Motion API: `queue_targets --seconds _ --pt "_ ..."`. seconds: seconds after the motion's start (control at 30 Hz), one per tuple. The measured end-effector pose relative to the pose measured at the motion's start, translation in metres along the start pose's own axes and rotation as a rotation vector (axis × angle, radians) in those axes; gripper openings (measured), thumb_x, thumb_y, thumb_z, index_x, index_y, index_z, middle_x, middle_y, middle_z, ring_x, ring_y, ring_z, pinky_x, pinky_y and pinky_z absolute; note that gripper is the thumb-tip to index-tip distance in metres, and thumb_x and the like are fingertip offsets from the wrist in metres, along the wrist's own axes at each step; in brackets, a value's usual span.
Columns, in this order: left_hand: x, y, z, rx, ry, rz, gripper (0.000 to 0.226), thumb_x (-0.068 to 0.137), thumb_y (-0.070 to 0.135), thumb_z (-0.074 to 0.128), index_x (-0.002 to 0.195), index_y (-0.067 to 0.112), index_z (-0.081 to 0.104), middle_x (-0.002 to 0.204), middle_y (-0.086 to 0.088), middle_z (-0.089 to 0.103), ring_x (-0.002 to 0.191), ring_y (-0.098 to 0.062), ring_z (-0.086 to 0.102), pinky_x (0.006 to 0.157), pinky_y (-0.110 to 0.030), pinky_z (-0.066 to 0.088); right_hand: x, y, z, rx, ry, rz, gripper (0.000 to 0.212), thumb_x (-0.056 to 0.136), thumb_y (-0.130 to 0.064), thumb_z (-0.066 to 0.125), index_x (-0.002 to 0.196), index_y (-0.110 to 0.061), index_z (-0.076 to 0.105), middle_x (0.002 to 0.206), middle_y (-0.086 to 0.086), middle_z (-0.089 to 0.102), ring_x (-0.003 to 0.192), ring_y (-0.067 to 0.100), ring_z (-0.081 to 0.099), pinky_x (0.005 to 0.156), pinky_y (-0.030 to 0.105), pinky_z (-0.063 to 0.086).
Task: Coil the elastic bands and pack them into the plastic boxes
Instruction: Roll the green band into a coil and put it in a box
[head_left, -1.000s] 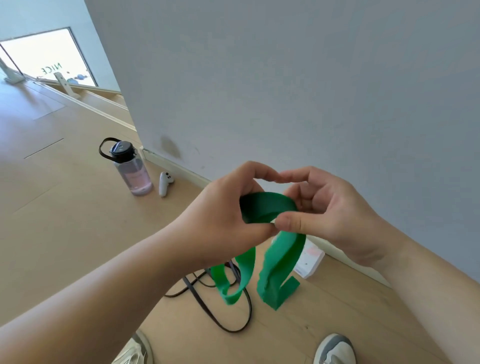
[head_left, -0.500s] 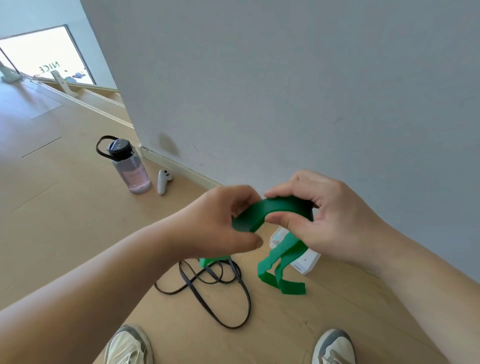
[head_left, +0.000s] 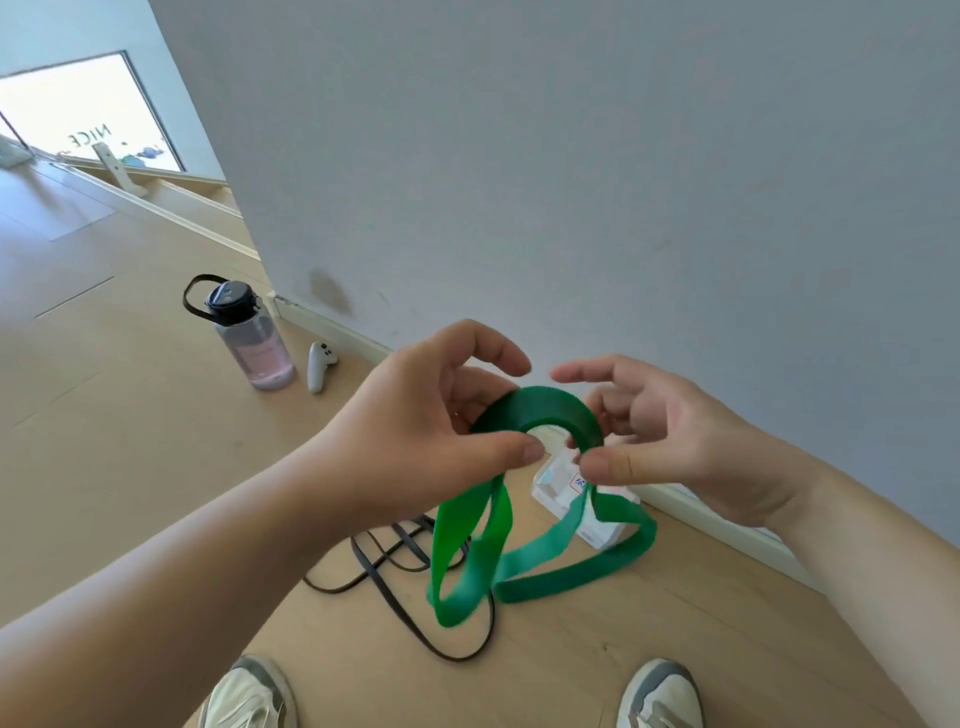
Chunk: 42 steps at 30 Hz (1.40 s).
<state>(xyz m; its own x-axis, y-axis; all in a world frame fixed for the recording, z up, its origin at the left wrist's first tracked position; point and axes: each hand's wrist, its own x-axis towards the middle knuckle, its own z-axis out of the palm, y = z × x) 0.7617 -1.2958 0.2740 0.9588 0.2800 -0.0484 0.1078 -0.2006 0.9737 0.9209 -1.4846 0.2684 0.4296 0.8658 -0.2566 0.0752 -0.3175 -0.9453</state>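
Where the wooden floor (head_left: 130, 441) is meeting the grey wall (head_left: 571, 182), water bottle (head_left: 252, 343): is standing upright at the far left. It is clear with a pinkish tint, a black lid and a black carry loop.
White controller (head_left: 318, 368): is lying just right of the bottle, near the skirting board and not touching the bottle.
Left hand (head_left: 415, 431): is curling round the left side of the green coil. The thumb is pressing on the near side and the lower fingers are tucking in behind, which makes a narrow hold on the band. The index finger is arching free above.
Black band (head_left: 410, 545): is lying in thin loose loops on the floor, below the left hand, with neither hand touching it.
Green band (head_left: 545, 410): is being held in mid-air between both hands. Its upper part is wound into a flat ring and the rest is hanging down in two slack, blurred loops. I cannot tell whether they are reaching the floor.
White box (head_left: 558, 480): is sitting on the floor by the skirting board, partly hidden behind the ring and the hanging loops, with a printed label showing.
Right hand (head_left: 675, 441): is pinching the ring's right side, with the thumb underneath and the fingers behind. The index finger is reaching out free above.
Shoes (head_left: 249, 696): are showing at the bottom edge, pale, one on each side of the black band's nearest loop.
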Motion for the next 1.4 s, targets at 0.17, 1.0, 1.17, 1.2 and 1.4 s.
queue_targets --seconds 0.17,1.0,1.17,1.2,1.4 --pt "-0.002 0.001 0.013 0.09 0.038 0.047 0.048 0.08 0.001 0.084 0.113 0.022 0.057 0.094 -0.004 0.08 0.086 -0.032 0.077 0.082 -0.054 0.062 0.007 -0.009 0.022 0.055 0.13 -0.137 0.034 0.079 -0.022 0.086 0.11 -0.016 0.074 0.098 0.013 0.077 0.096 0.032 0.074 0.091 0.046 0.06" --pt "-0.002 -0.002 0.007 0.281 -0.004 0.105 0.044 0.082 0.014 0.085 0.11 0.033 0.057 0.102 0.017 0.079 0.092 -0.018 0.076 0.086 -0.044 0.061 0.004 -0.004 0.02 0.194 0.019 -0.097 0.025 0.08 -0.011 0.072 0.094 -0.012 0.052 0.113 0.017 0.073 0.1 0.027 0.071 0.091 0.045 0.056" --pt "-0.001 -0.001 0.008 0.399 0.079 0.191 0.043 0.083 0.014 0.078 0.113 0.032 0.052 0.092 0.015 0.076 0.076 -0.013 0.071 0.073 -0.042 0.06 0.008 -0.011 0.03 -0.176 0.141 -0.149 0.04 0.066 -0.034 0.089 0.099 -0.036 0.066 0.096 0.004 0.077 0.099 0.024 0.075 0.101 0.05 0.054" --pt "-0.002 0.002 0.005 0.404 0.093 0.184 0.044 0.082 0.014 0.079 0.113 0.032 0.052 0.087 0.013 0.076 0.069 -0.013 0.07 0.07 -0.042 0.06 0.007 -0.013 0.029 -0.197 0.136 -0.153 0.041 0.068 -0.029 0.091 0.1 -0.037 0.067 0.094 0.005 0.078 0.096 0.023 0.075 0.101 0.051 0.054" --pt "-0.001 -0.007 -0.004 0.554 -0.04 0.085 0.062 0.079 0.014 0.072 0.132 0.038 0.048 0.105 0.017 0.067 0.094 -0.007 0.067 0.083 -0.034 0.059 0.001 -0.015 0.037 -0.294 0.226 -0.34 0.025 0.085 -0.007 0.08 0.102 -0.027 0.08 0.095 -0.013 0.079 0.097 0.009 0.074 0.096 0.026 0.056"
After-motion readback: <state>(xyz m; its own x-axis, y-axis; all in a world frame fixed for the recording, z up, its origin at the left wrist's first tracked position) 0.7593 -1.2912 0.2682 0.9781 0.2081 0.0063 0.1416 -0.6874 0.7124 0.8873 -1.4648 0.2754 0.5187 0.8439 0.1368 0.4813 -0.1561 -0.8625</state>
